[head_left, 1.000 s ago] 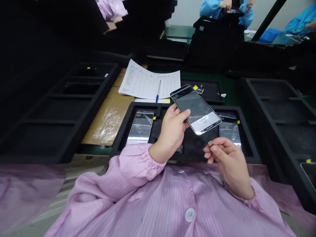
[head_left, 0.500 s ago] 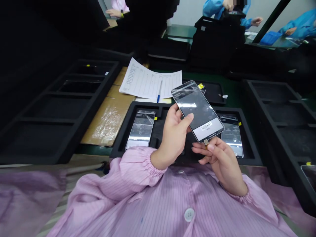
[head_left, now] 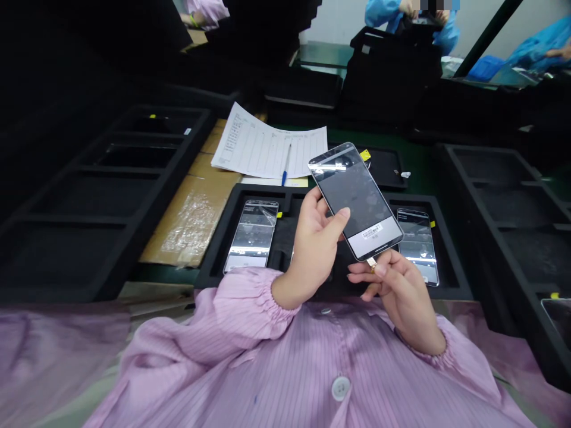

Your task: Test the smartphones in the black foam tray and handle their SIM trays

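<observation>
My left hand [head_left: 317, 238] is closed around a smartphone [head_left: 357, 199], its thumb lying over the left edge of the screen. The phone is tilted, and its lit screen shows a white strip with a barcode near the bottom. At the phone's lower edge, my right hand [head_left: 399, 285] pinches a small metal plug [head_left: 372, 263] between thumb and fingers. The plug's tip meets the bottom edge; how deep it sits I cannot tell. Below the hands lies a black foam tray [head_left: 452, 273] holding one smartphone [head_left: 252, 235] at left and another smartphone [head_left: 418, 244] at right.
Behind the tray lie a printed sheet [head_left: 263, 142] with a blue pen [head_left: 286, 166] and a small black tray [head_left: 388, 166]. Cardboard [head_left: 182, 220] is at left. Compartment trays flank both sides, left tray [head_left: 84, 220] and right tray [head_left: 504, 196]. Co-workers in blue and pink sleeves work beyond.
The phone has turned slightly, and the plug at its lower edge shows at a different angle, its face now bright. Both hands keep their grips. Co-workers' arms in the background have shifted.
</observation>
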Motion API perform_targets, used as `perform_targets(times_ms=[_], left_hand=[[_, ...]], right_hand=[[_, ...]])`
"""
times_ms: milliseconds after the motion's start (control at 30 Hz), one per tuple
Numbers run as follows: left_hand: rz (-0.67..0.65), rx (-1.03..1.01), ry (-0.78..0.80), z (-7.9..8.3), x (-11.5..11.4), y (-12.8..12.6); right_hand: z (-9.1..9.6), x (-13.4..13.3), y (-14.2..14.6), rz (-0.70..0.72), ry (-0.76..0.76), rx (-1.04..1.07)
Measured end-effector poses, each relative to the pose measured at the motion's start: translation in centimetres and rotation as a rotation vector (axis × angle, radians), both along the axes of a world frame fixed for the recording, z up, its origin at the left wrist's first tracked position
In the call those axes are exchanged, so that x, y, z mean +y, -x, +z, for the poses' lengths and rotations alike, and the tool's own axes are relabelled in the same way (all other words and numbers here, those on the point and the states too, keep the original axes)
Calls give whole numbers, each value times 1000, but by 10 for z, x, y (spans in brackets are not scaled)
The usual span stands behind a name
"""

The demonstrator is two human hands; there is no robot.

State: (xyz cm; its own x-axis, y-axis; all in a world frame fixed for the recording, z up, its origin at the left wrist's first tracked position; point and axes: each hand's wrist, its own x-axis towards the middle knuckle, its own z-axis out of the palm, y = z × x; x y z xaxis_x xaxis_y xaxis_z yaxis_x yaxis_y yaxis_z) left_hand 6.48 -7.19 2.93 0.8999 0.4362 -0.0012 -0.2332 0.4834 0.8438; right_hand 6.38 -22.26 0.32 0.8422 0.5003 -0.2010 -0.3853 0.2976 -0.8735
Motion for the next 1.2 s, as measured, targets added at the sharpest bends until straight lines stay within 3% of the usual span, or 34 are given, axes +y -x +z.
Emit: perform_targets(times_ms=[133, 300, 367, 467, 500, 533, 633, 733, 833, 933, 1067, 1133, 1200], left_hand=[[-17, 51, 36, 1, -3, 2], [-53, 142, 130, -6, -7, 1], [-44, 172, 120, -13, -4, -3], [-81, 229, 14, -25, 4, -11], [-124, 247, -68, -29, 6, -14], [-177, 270, -194, -33, 6, -16], [-299, 356, -646, -39, 0, -20], [-298, 416, -845, -37, -12, -19], [-286, 338, -1132, -31, -32, -18], [-480, 273, -1462, -27, -60, -21], [-657, 329, -1452, -25, -96, -30], [-680, 341, -1400, -25, -106, -34], [-631, 364, -1221, -24, -113, -39]], right_hand=[[-4, 3, 0, -43, 93, -77], [-8, 7, 4, -239, 283, -352], [-6, 1, -9, -125, 438, -401], [7, -13, -62, 278, 899, -478], [13, -16, -88, 336, 1077, -560], [18, -18, -116, 232, 1223, -712], [27, -12, -194, 1, 1341, -840], [18, 2, -240, -52, 1398, -885], [-1, 10, -253, -71, 1410, -914], [-12, 12, -256, -119, 1402, -889], [6, 8, -255, -163, 1307, -845], [29, 1, -242, -208, 1212, -855], [56, -9, -213, -277, 1092, -883]])
